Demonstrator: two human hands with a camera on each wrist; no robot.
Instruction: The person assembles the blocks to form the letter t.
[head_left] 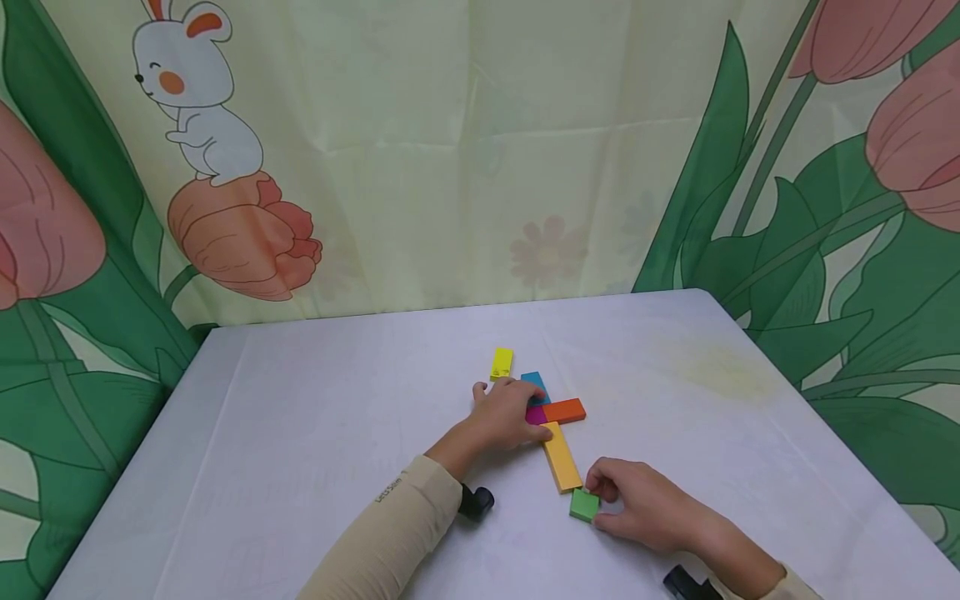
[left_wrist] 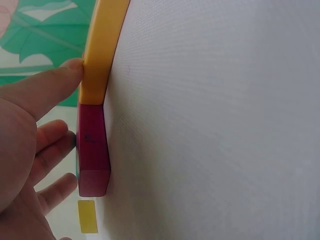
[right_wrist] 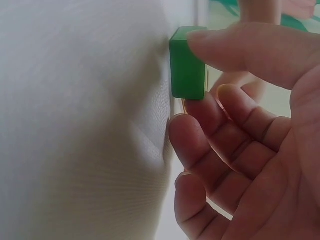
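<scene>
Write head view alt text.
A right hand pinches a green block by the near end of an amber block; the left hand touches that block's far end. Magenta, orange, blue and yellow blocks lie beyond on a white table.

A creased cream curtain (head_left: 405, 192) hangs behind the bench (head_left: 285, 433), printed with 1 white rabbit (head_left: 225, 143), pink tulips (head_left: 48, 208) and green leaves (head_left: 885, 437). White cloth (head_left: 645, 342) covers the bench, faintly yellowed near the far right corner.

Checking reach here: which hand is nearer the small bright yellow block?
Left. The left hand is just on the near side of the bright yellow block; the right hand is farther off, lower right in the head view, pinching the green block.
</scene>
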